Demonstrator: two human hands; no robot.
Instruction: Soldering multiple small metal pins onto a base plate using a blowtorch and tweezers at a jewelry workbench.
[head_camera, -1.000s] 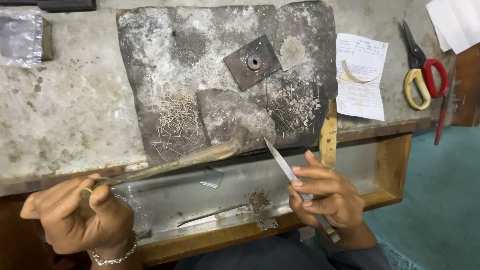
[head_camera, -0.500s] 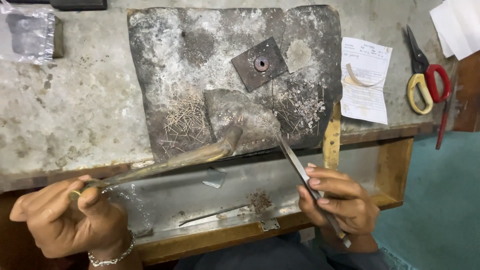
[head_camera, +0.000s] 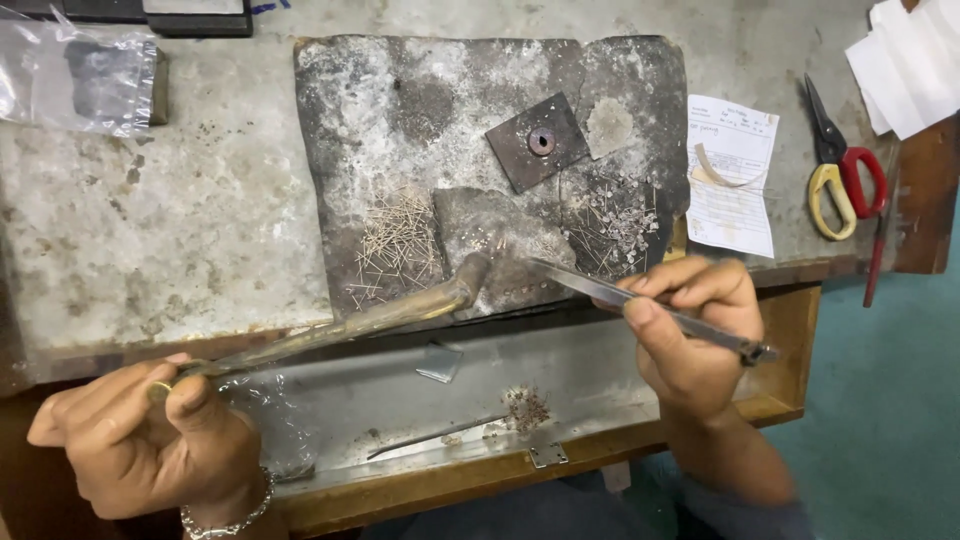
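a view from above looks down on a worn grey work surface (head_camera: 150, 250). the person's left hand (head_camera: 150, 445), low at the left, has its grip clenched around the near end of a long brass-coloured blowpipe (head_camera: 340, 325). the pipe runs up and to the right, and its bent tip rests against a small grey block (head_camera: 495, 245) near the front edge of a dark, scorched soldering board (head_camera: 480, 130). a beaded bracelet (head_camera: 225, 515) circles the left wrist. the right hand (head_camera: 690, 335), at the right, is grasping a pair of slim metal tweezers (head_camera: 640, 300) between thumb and fingers. the tweezer tips point left and reach the same grey block, close to the pipe's tip; whatever they pinch is too small to make out. heaps of thin wire bits (head_camera: 400, 245) lie on the board to the left of the block, and tiny ring-like pieces (head_camera: 615, 225) to its right. a dark square plate (head_camera: 538, 143) with a round hole sits above the block. below the surface, an open wooden drawer (head_camera: 500, 400) with a metal lining holds dust and scraps. a paper slip (head_camera: 735, 175) lies to the right of the board, with yellow and red handled scissors (head_camera: 845, 170) beyond it. a clear plastic bag (head_camera: 80, 80) lies at the far left corner.
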